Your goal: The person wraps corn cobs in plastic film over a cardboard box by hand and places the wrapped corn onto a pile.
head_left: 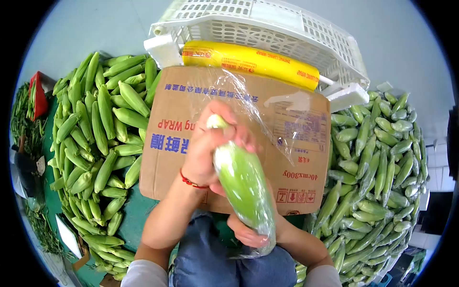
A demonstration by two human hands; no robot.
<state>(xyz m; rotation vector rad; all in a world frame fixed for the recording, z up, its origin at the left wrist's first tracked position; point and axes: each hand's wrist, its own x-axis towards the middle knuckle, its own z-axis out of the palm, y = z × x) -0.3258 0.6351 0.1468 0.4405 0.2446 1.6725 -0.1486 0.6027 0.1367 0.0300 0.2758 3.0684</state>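
An ear of corn in its green husk (244,184), covered in clear plastic wrap, is held tilted above my lap. My left hand (205,153), with a red cord bracelet at the wrist, is closed around its upper end, where a pale stub pokes out between the fingers. My right hand (246,233) is closed on the lower end, partly hidden behind the corn. Beyond my hands, a thin sheet of clear film (248,100) trails over the cardboard (224,81) from the yellow roll of plastic wrap (248,57).
Unwrapped corn ears (98,119) are heaped at the left on a green surface. Many film-wrapped ears (373,158) are piled at the right. The wrap roll sits between white foam blocks (351,97) before a white plastic crate (267,21). A red container (38,95) stands far left.
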